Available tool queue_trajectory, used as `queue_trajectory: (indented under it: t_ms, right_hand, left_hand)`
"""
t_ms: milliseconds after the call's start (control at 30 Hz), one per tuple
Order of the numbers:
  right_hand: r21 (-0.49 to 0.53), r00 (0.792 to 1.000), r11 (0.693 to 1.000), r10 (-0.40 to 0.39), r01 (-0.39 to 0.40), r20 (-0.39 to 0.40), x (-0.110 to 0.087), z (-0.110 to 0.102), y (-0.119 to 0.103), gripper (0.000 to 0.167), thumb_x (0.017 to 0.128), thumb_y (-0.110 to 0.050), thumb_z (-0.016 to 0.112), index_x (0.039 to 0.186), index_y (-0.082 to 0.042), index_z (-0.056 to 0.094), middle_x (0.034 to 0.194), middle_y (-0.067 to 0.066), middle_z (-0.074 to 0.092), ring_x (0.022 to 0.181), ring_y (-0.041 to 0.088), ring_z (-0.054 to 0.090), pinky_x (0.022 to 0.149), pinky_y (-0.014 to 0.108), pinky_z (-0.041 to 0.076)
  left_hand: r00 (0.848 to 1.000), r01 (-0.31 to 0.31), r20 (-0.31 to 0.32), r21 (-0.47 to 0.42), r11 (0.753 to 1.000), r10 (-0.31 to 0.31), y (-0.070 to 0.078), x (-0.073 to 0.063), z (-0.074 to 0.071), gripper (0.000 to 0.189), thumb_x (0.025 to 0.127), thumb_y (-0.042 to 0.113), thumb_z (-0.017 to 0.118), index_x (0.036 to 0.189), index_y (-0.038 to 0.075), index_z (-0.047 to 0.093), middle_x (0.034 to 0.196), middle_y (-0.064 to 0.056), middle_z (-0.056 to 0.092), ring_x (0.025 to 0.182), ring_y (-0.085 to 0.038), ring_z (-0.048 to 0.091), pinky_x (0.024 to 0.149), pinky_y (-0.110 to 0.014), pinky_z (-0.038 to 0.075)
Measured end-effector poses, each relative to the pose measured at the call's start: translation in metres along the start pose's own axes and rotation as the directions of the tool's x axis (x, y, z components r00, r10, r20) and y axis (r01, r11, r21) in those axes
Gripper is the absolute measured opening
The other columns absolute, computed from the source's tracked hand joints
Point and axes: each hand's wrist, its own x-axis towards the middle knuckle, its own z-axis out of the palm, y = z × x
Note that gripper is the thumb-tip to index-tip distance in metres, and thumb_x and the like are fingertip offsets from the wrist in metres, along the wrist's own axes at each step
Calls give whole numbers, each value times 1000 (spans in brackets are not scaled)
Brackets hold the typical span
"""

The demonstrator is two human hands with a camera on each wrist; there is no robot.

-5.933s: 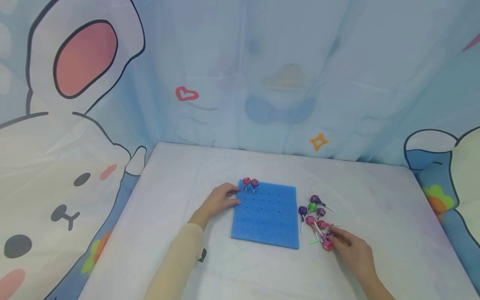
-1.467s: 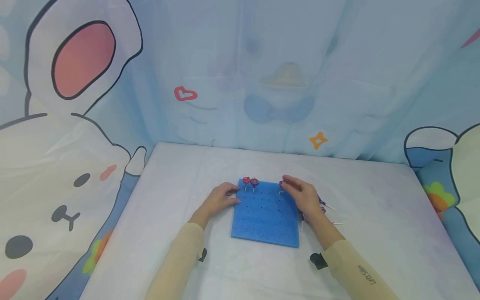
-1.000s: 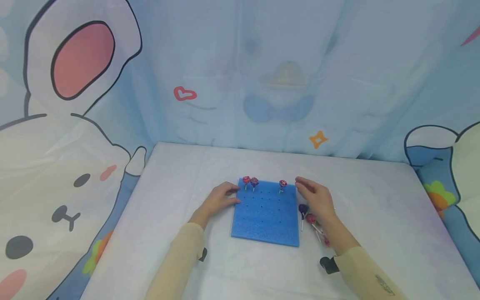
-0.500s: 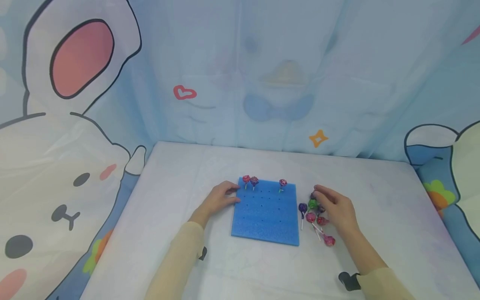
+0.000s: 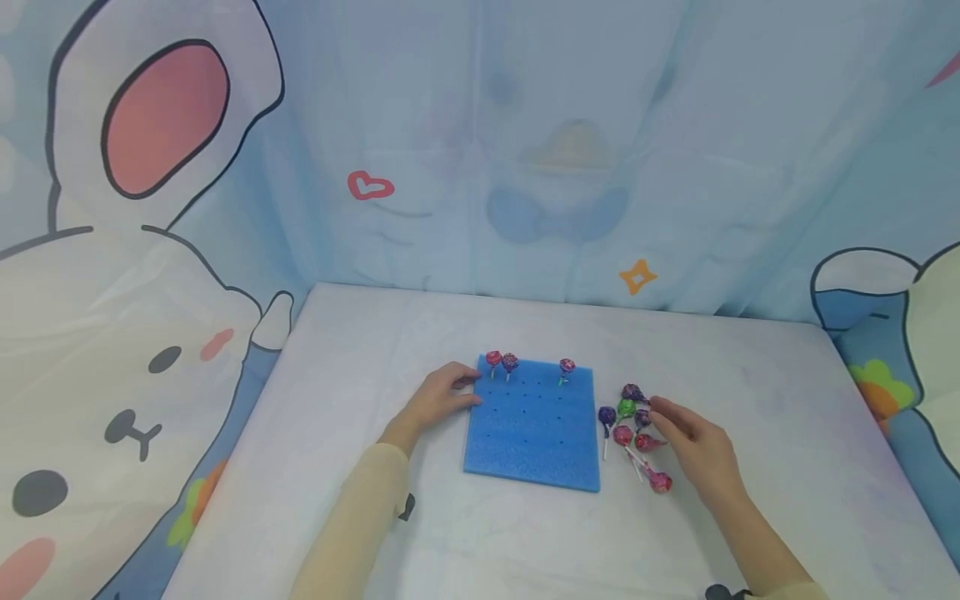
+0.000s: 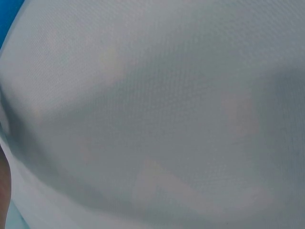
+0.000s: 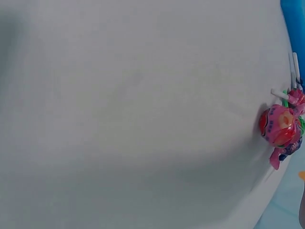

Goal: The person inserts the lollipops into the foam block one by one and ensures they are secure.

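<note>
My left hand (image 5: 437, 400) rests with thumb and fingers at the left edge of a blue foam board (image 5: 536, 462) with rows of small holes. Three wrapped lollipops stand in its far row: a red one (image 5: 493, 358) and a purple one (image 5: 511, 362) at the left, a red-and-purple one (image 5: 567, 366) near the right corner. My right hand (image 5: 701, 450) is at the loose lollipops, its fingertips over the stick of a dark purple lollipop (image 5: 632, 392); thumb and forefinger look slightly apart. Whether they touch the stick is unclear.
Right of the board lie several loose lollipops: a green one (image 5: 626, 407), a purple one (image 5: 607, 415), pink ones such as the lollipop (image 5: 660, 482) nearest me. A white cloth covers the table (image 5: 525, 542); a printed curtain (image 5: 450, 233) hangs behind.
The red-and-purple lollipop now stands in the board's far right part. My right hand has let go of it and drawn back rightward to the loose lollipops. The left hand stays.
</note>
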Motion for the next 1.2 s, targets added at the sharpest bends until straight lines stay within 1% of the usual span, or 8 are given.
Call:
queue_trajectory:
  t_ms: [133, 200, 367, 500, 667, 800, 967, 1200]
  right_hand:
    - [-15, 1000, 1000, 21, -21, -4, -9, -3, 6, 63, 99, -54, 47, 144, -10, 49, 143, 16, 51, 131, 41, 45, 101, 60, 42]
    - [-31, 1000, 999, 22, -22, -10, -13, -4, 10, 63, 99, -54, 48, 144, -10, 48, 142, 17, 51, 130, 43, 45, 100, 61, 42]
    - [-69, 999, 997, 33, -34, -23, -27, -6, 15, 63, 99, -50, 51, 144, -6, 47, 141, 20, 52, 129, 42, 46, 98, 57, 45]
    - [-72, 992, 989, 128, -129, -17, -35, -6, 21, 69, 98, -55, 49, 145, -4, 45, 142, 22, 49, 131, 43, 44, 99, 57, 44]
    - [-75, 961, 959, 275, -272, 29, -42, -5, 32, 76, 96, -62, 44, 147, -5, 41, 147, 21, 43, 135, 44, 37, 104, 63, 38]
    - [-87, 941, 942, 331, -325, 66, -47, -3, 37, 77, 97, -61, 43, 148, -4, 39, 149, 21, 41, 137, 44, 34, 106, 64, 34]
    - [-99, 934, 936, 347, -338, 89, -51, 1, 43, 76, 97, -59, 45, 148, -3, 39, 148, 22, 41, 138, 44, 33, 107, 63, 34]
    - [-105, 936, 940, 336, -325, 108, -52, 7, 53, 78, 96, -61, 46, 149, -5, 39, 148, 20, 42, 137, 44, 34, 107, 62, 35]
  left_hand:
    - [1000, 12, 6, 13, 1000, -12, 1, 0, 0, 44, 88, 19, 74, 128, 4, 60, 125, -9, 61, 118, -21, 58, 103, -32, 47]
    - [1000, 17, 8, 16, 1000, -17, 2, 0, 0, 44, 89, 19, 74, 128, 5, 60, 126, -9, 61, 118, -21, 57, 103, -32, 47]
    - [1000, 18, 9, 21, 1000, -18, 3, -1, 0, 44, 89, 20, 73, 128, 5, 60, 126, -9, 61, 118, -22, 57, 103, -31, 47]
    - [1000, 17, 8, 22, 1000, -17, 4, -2, -1, 44, 90, 21, 73, 128, 5, 60, 126, -9, 61, 119, -23, 57, 103, -31, 47]
    - [1000, 22, 6, 18, 1000, -22, 5, -3, -1, 44, 90, 21, 73, 128, 5, 60, 126, -9, 61, 119, -23, 57, 103, -32, 47]
    - [999, 32, 10, 10, 999, -32, 4, -3, 0, 44, 89, 20, 73, 128, 5, 60, 126, -9, 61, 119, -22, 57, 104, -31, 47]
    - [999, 31, 9, 2, 1000, -31, 4, -3, -1, 44, 89, 19, 73, 128, 4, 60, 127, -9, 61, 119, -22, 57, 104, -32, 47]
    - [1000, 28, 7, 9, 1000, -28, 5, -3, -2, 44, 90, 20, 72, 129, 5, 59, 126, -9, 61, 119, -22, 57, 104, -32, 47]
